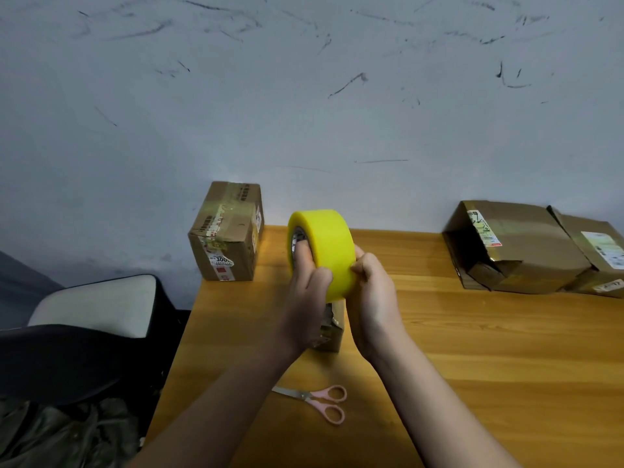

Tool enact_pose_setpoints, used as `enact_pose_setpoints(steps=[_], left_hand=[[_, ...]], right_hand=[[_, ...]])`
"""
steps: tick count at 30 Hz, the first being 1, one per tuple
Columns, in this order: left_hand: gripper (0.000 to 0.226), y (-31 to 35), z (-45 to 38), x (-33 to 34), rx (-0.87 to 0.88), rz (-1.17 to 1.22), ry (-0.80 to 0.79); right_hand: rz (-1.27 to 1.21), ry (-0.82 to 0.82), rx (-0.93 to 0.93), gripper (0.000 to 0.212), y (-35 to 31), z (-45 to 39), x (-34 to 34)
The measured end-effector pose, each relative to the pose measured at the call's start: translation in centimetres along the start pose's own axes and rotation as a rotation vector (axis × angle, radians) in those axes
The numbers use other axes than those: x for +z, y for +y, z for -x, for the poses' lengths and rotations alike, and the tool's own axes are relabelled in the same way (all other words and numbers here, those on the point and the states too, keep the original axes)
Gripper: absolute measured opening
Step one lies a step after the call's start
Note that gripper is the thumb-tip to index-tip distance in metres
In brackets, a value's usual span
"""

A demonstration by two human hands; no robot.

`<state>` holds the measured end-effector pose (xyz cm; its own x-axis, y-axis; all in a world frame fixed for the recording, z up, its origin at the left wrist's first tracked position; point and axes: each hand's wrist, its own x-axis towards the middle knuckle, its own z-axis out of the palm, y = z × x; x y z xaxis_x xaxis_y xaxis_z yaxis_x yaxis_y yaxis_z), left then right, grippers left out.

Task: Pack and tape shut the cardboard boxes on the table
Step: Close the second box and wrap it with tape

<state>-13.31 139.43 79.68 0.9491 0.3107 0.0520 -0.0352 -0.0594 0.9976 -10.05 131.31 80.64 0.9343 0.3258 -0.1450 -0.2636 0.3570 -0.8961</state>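
A thick yellow tape roll (326, 243) is held up above the wooden table (472, 349). My left hand (309, 295) grips it with fingers hooked through the core. My right hand (373, 295) pinches the roll's outer face at its near right side. A small cardboard box (332, 327) stands on the table right below the roll, mostly hidden by my hands. A taped box (226, 233) stands at the table's far left corner. Two larger boxes lie at the far right, one with an open, torn end (510, 248) and another (597, 255) behind it.
Pink-handled scissors (320, 400) lie on the table near its front, between my forearms. A dark chair with a pale seat (98, 309) stands left of the table. A scuffed wall (304, 96) rises directly behind the table.
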Motion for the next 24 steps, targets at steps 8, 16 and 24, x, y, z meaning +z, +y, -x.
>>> enact_pose_setpoints(steps=[8,16,24], left_hand=[[0.044,0.4,-0.3,-0.8,-0.008,0.177,-0.048],[0.052,1.2,-0.6,-0.9,0.02,0.144,-0.048],[0.045,1.6,-0.8,-1.2,0.081,0.006,-0.008]], right_hand=[[0.68,-0.011,-0.682,0.04,0.7,0.0,-3.1],[0.886,0.092,-0.989,0.023,1.0,-0.1,-3.8],[0.602,0.039,-0.754,0.017,0.2,-0.2,-2.9]])
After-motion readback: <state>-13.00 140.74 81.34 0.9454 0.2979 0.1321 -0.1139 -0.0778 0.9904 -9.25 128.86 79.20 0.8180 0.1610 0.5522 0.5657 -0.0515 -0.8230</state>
